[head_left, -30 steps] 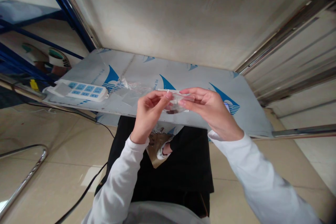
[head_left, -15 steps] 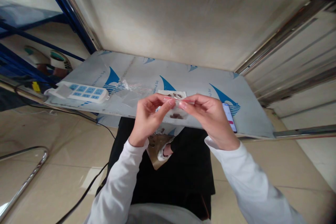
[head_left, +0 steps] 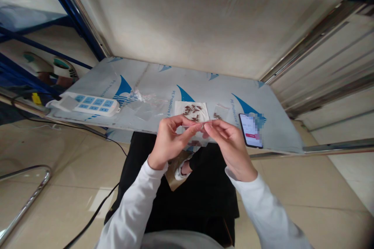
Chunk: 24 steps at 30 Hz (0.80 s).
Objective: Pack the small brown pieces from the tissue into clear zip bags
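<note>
Both my left hand (head_left: 177,139) and my right hand (head_left: 229,143) pinch the top edge of a small clear zip bag (head_left: 196,140), thumbs close together at its middle. Some dark brown pieces show through the bag, which hangs over the table's front edge. Just beyond my fingers, a white paper square (head_left: 204,107) carries several small brown metallic pieces (head_left: 193,109). Right of the paper lies another clear zip bag (head_left: 222,109) with a few similar pieces in it. What exactly these pieces are is too small to tell.
A film-covered metal table (head_left: 140,71) spans the view. On its left are a white power strip (head_left: 96,106) and a heap of clear plastic bags (head_left: 144,103). To the right lies a phone (head_left: 251,130). A black cable (head_left: 96,212) runs across the floor.
Both hands have come down and nearer to me with the zip bag between them. The paper with brown pieces, the second bag and the phone are now less covered.
</note>
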Tool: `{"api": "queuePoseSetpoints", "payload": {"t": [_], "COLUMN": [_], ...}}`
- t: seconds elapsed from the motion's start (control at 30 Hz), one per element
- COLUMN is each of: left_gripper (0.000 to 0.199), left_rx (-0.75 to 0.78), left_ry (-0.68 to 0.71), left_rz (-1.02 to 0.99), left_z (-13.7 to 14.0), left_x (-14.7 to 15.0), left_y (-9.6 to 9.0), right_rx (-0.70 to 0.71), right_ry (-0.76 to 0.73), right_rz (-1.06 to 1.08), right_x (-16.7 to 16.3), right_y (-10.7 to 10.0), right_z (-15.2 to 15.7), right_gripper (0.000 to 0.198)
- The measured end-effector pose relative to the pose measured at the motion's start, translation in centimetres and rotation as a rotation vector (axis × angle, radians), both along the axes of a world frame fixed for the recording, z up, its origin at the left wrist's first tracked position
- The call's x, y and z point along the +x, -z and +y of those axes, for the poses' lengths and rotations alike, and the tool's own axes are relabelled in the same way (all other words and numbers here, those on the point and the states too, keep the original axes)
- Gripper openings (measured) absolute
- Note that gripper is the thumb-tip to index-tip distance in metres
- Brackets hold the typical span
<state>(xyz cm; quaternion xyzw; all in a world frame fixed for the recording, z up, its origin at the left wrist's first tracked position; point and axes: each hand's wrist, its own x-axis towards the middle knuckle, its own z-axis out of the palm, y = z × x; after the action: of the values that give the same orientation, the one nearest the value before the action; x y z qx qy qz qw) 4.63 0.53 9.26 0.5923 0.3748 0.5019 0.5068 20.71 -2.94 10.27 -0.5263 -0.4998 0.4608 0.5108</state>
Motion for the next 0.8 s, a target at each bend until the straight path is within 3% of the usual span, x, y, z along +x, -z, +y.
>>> {"api": "queuePoseSetpoints", "payload": {"t": [0.17, 0.27, 0.4, 0.67, 0.73, 0.8], "left_gripper": [0.017, 0.019, 0.02, 0.032, 0.037, 0.04], "left_rx": [-0.097, -0.149, -0.088, -0.153, -0.128, -0.098], "left_ry": [0.119, 0.091, 0.045, 0.229, 0.104, -0.141], "left_rz": [0.018, -0.014, 0.067, 0.099, 0.143, 0.284], "left_z": [-0.4, -0.6, -1.0, -0.6, 0.6, 2.3], "left_x": [-0.4, -0.6, -0.5, -2.1, -3.7, -5.7], "left_y": [1.1, 2.0, 2.8, 3.1, 4.3, 5.9], "right_rx": [-0.002, -0.008, -0.064, -0.11, -0.133, -0.132], "right_ry": [0.057, 0.045, -0.046, -0.019, 0.039, 0.157], "right_rz": [0.075, 0.081, 0.052, 0.039, 0.017, -0.013], "right_x": [0.5, 0.7, 0.4, 1.0, 2.5, 4.7], "right_y": [1.9, 2.3, 2.6, 3.3, 3.3, 3.7], "right_z": [-1.2, -1.6, -1.6, -1.2, -0.3, 1.3], "right_gripper": [0.02, 0.017, 0.022, 0.021, 0.026, 0.032]}}
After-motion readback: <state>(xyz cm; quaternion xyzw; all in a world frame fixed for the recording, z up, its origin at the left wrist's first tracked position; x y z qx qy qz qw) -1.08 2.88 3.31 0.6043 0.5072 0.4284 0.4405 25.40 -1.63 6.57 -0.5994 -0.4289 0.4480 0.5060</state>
